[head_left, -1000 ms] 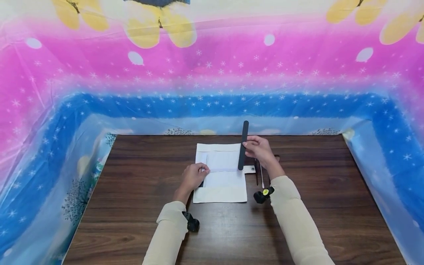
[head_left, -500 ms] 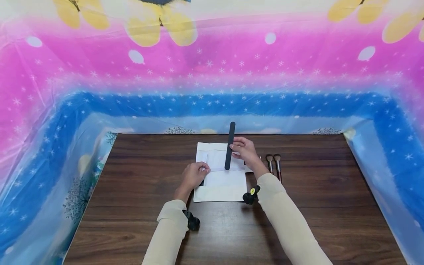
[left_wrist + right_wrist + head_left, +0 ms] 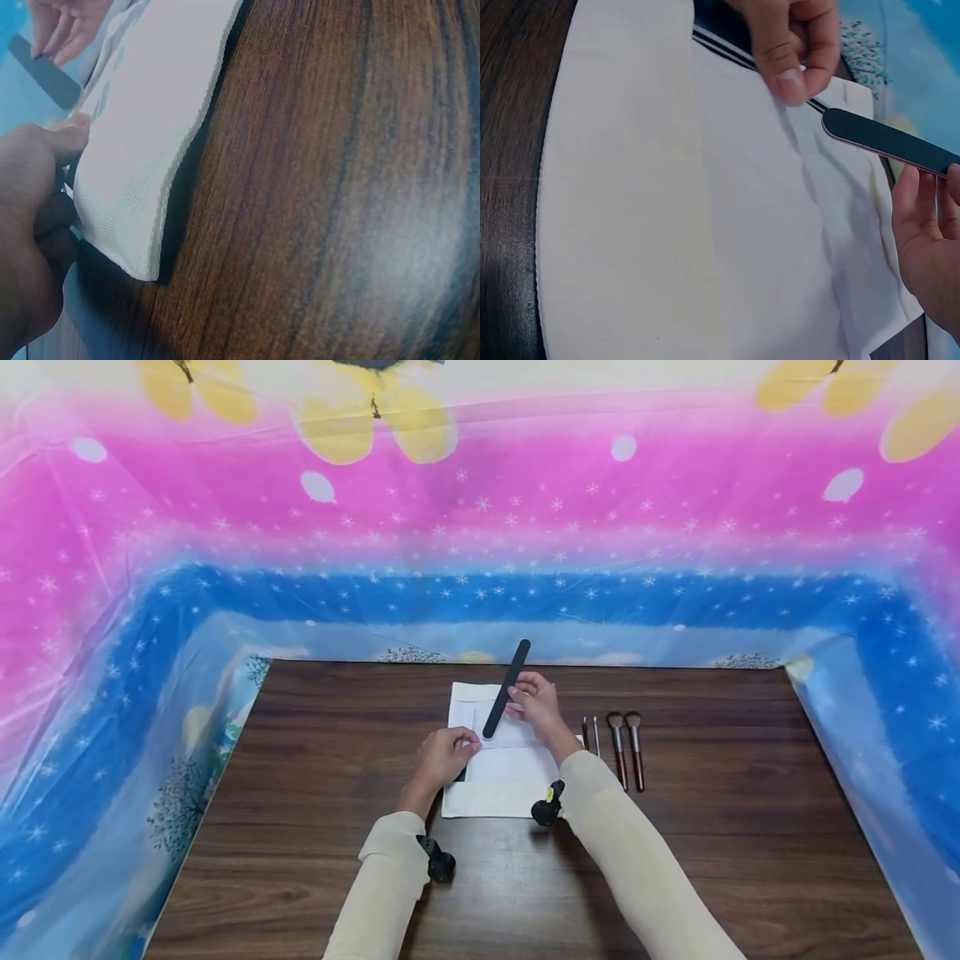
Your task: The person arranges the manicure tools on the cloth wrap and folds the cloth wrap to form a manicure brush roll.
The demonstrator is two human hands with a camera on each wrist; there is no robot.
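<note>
A white cloth pouch (image 3: 510,768) lies spread open on the table, folded bands along its far and near ends. My left hand (image 3: 441,758) pinches the pouch's left edge between thumb and fingers, beside a dark strip with pale lines (image 3: 724,49). Between the thumb and fingers of my right hand (image 3: 537,703) is a black nail file (image 3: 507,688), held at a slant over the pouch's far half. The file's lower end (image 3: 840,124) points toward the left hand and comes close to it in the right wrist view.
Two makeup brushes (image 3: 626,752) lie side by side to the right of the pouch. Two slim tools (image 3: 597,735) are between them and the right wrist, partly hidden by the sleeve. A printed cloth backdrop (image 3: 480,593) rises behind the wooden table (image 3: 300,827).
My right hand has carried the nail file leftward over the pouch and tilted it, its lower end swinging left. The brushes and slim tools have come into view. The left hand keeps its place.
</note>
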